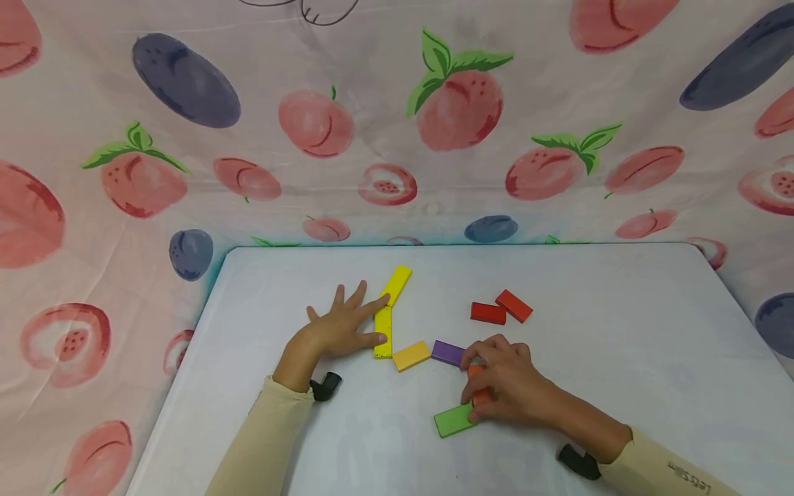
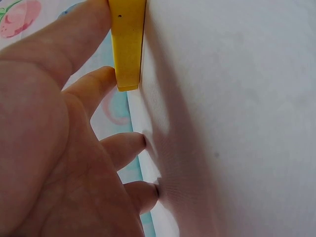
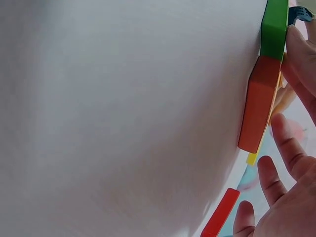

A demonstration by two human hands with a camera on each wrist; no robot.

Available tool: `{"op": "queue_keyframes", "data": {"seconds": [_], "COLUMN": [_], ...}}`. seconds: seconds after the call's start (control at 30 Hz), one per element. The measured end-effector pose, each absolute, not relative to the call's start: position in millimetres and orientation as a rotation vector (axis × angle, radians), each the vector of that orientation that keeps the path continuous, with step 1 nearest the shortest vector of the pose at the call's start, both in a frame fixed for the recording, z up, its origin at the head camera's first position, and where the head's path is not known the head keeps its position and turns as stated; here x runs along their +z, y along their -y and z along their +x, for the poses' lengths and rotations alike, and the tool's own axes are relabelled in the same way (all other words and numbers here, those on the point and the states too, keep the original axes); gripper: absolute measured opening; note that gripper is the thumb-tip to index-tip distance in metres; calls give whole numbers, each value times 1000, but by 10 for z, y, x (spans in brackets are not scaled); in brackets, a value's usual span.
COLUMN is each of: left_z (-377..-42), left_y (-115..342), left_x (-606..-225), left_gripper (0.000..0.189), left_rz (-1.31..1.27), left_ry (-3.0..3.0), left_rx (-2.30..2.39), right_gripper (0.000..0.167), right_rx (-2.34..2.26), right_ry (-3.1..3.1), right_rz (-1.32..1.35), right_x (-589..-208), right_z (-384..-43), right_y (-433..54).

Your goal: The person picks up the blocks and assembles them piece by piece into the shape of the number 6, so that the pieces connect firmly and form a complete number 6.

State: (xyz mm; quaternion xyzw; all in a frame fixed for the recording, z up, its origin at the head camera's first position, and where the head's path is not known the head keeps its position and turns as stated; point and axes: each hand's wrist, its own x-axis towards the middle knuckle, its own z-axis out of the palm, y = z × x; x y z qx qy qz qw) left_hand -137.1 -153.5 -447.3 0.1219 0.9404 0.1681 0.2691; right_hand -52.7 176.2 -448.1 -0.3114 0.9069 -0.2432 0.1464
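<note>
In the head view my left hand [image 1: 340, 331] lies spread at the left. Its index fingertip and thumb touch two yellow blocks [image 1: 383, 334] laid end to end at an angle; the left wrist view shows the other fingertips resting on the white surface. My right hand [image 1: 511, 382] arches over an orange block [image 1: 481, 397] and partly hides it. Its thumb touches the end of a green block [image 1: 453, 420], also visible in the right wrist view. Between the hands a yellow-orange block [image 1: 411, 356] and a purple block [image 1: 447, 353] continue the curving row.
Two red blocks [image 1: 488, 313] lie apart from the row, behind the right hand. Everything rests on a white tabletop [image 1: 620, 296] with rounded far corners. A fruit-printed cloth [image 1: 384, 83] hangs behind it. Black straps with small devices [image 1: 577, 461] sit at both wrists.
</note>
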Motion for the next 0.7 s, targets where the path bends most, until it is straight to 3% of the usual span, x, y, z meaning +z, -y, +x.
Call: {"op": "queue_keyframes", "data": {"seconds": [0.7], "left_z": [-1366], "left_y": [1535], "left_x": [-4440], "left_gripper": [78], "left_rz": [334], "left_ry": [-2533], "left_rx": [458], "right_gripper": [26], "right_rx": [-676], "right_ry": [-2575], "right_rz": [-892], "right_x": [-4420], "right_z": [-525], "right_y": [-1818]}}
